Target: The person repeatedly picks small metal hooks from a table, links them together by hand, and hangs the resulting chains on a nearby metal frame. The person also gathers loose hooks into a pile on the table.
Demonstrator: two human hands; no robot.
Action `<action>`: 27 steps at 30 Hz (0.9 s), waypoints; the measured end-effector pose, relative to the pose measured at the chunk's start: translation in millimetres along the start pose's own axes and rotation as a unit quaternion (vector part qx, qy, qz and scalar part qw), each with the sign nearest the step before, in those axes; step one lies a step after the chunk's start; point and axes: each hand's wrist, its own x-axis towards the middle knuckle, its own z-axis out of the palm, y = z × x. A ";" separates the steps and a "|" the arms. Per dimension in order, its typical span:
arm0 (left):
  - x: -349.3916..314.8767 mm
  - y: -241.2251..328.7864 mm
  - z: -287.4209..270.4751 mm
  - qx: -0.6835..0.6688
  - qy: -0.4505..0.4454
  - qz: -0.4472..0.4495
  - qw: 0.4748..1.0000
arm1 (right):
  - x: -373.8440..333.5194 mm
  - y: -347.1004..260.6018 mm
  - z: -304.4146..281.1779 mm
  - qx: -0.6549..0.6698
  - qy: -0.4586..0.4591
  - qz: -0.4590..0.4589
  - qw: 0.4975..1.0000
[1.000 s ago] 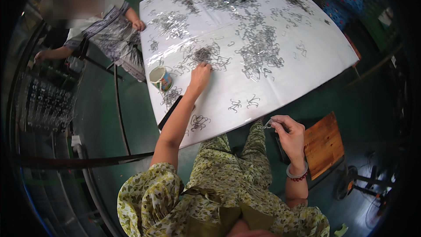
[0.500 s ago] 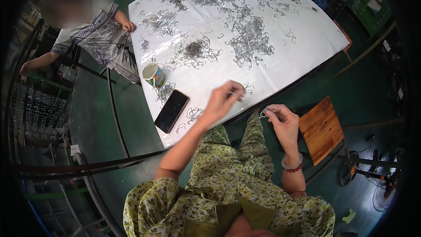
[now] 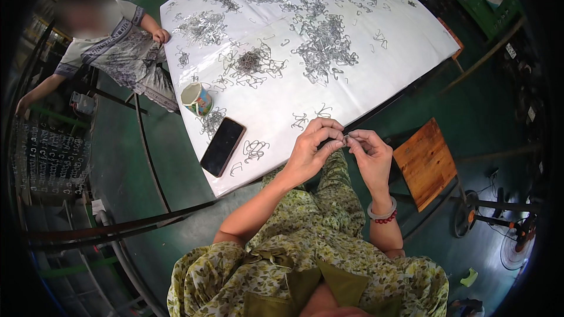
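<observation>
My left hand [image 3: 314,149] and my right hand [image 3: 371,154] meet fingertip to fingertip just off the table's near edge, above my lap. Both are closed in a pinch. Between them shows a sliver of a small metal hook [image 3: 345,139], held by the right fingers and mostly hidden. What the left fingertips grip is covered. Beyond my left hand, a few bent wire pieces [image 3: 300,120] lie on the white-covered table [image 3: 270,105]. More wire loops [image 3: 255,150] lie between that hand and a dark phone [image 3: 223,147].
A colourful paper tub [image 3: 197,100] stands near the left edge beside loose wire pieces. Large heaps of metal hooks [image 3: 326,47] spread across the table's far half. A wooden stool [image 3: 425,164] is at my right. Another person [image 3: 120,47] sits at the left, one hand on the table edge.
My left hand has come back from the wire pieces on the table to meet my right hand. The right hand has stayed nearly in place, still pinching the hook.
</observation>
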 end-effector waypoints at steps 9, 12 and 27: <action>2.5 -18.9 14.1 0.059 0.071 0.058 0.994 | -0.7 4.1 1.8 0.002 -0.013 -0.002 1.000; 3.0 -13.5 18.5 0.033 0.091 0.041 0.994 | 1.2 -2.6 -1.2 -0.001 0.002 -0.016 1.000; 1.0 -6.4 3.3 0.054 0.085 -0.003 0.995 | 200.5 143.6 30.8 -0.412 -0.048 -0.207 0.886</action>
